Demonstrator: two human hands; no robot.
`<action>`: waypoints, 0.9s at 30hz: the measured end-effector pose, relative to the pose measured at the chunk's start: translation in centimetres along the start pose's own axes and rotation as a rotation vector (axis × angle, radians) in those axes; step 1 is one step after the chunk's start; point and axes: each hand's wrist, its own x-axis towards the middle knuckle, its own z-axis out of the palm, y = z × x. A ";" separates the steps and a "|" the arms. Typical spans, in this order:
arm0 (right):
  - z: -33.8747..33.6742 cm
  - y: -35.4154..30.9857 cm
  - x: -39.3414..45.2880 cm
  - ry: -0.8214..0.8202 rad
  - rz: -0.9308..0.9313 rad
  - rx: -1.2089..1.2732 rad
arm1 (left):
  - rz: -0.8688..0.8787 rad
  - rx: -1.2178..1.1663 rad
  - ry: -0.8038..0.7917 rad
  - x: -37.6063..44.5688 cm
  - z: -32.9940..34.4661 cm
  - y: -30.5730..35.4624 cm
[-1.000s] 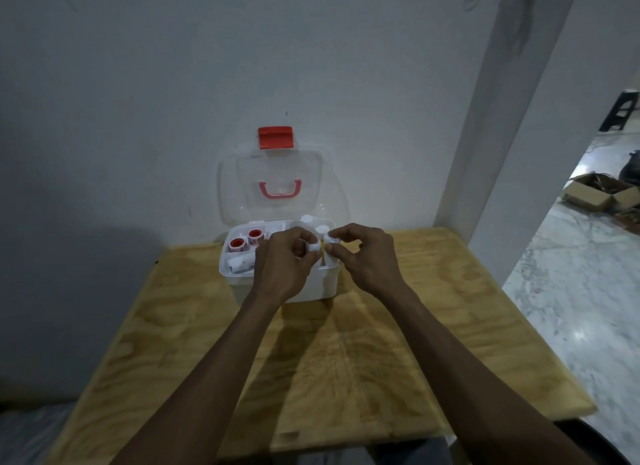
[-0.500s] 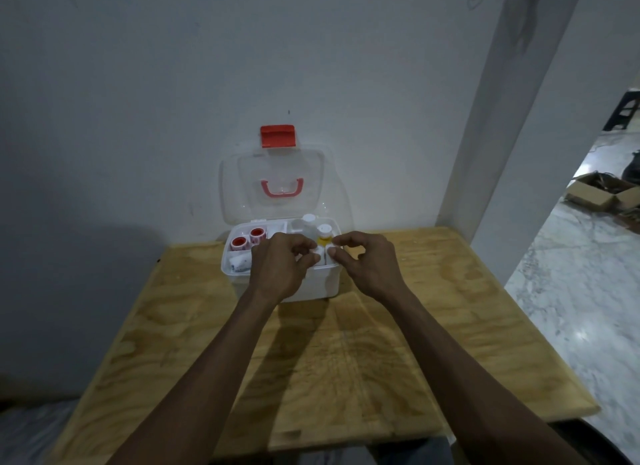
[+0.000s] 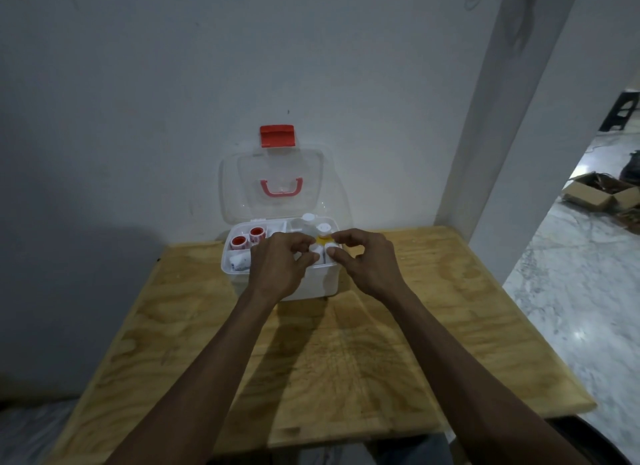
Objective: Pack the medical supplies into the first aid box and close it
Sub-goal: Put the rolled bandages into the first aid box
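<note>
A plywood table (image 3: 381,343) stands against a grey-white wall (image 3: 138,101). At its far edge sits the white first aid box (image 3: 311,286), its clear lid (image 3: 273,187) swung up against the wall, with a pink-red handle (image 3: 281,188) on the lid and a red latch (image 3: 277,136) at the lid's top. In the box's left part stand two tape rolls with red cores (image 3: 238,242), side by side, and just in front of them lies a white bandage roll (image 3: 240,261). The left hand (image 3: 281,267) reaches over the middle of the box; its grip is curled, thumb and fingertips pinching a small white item (image 3: 316,253) that is too small to identify. Behind the hands, in the right part of the box, a white-capped bottle (image 3: 308,218) and a bottle with a white cap over a yellow band (image 3: 323,232) stand upright. The right hand (image 3: 367,260) hovers over the box's right front corner, its thumb and forefinger pinching a second small white item (image 3: 331,247) just beside the first. Far right, past a white pillar (image 3: 512,118), an open cardboard box (image 3: 602,194) lies on a marble floor (image 3: 571,308).
</note>
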 end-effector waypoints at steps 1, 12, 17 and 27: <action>-0.1 -0.1 0.0 0.003 0.000 0.005 | -0.001 -0.005 0.002 -0.1 0.0 0.1; -0.3 -3.6 5.0 0.173 0.028 0.127 | -0.010 -0.126 0.328 3.4 -4.5 -0.4; 1.2 -4.4 8.8 0.200 0.127 0.137 | -0.137 -0.141 0.414 6.6 -6.4 -2.5; 3.7 -4.4 13.2 0.207 0.307 0.277 | -0.348 -0.263 0.314 11.3 -6.4 -5.0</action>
